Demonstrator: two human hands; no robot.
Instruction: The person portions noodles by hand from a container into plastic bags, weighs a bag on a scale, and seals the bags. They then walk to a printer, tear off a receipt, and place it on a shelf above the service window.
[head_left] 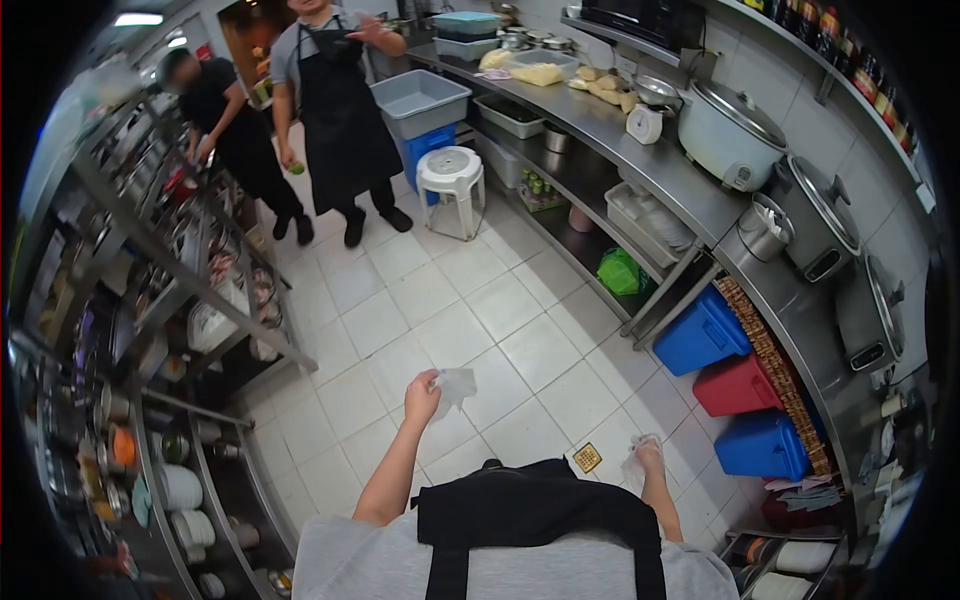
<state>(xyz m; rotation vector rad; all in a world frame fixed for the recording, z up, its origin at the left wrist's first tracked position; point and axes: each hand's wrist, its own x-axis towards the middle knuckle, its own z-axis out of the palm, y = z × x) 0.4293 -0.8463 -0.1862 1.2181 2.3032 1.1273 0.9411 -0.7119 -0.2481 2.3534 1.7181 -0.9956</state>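
My left hand (422, 395) is held out in front of me, its fingers pinching a thin clear plastic glove (457, 384) that hangs limp over the floor. Lower and to the right, my right hand (650, 452) is out at my side. Clear crinkled plastic, like another disposable glove (633, 470), covers it, and its fingers are blurred under the film. A black apron (530, 505) crosses my chest.
White floor tiles (400, 330) stretch ahead. Two people in dark clothes stand at the far left, beside a white stool (450, 180). Metal shelving (190, 270) lines the left; a steel counter (640, 160) runs along the right, with lidded bins (705, 330) under it. A floor drain (587, 458) lies near me.
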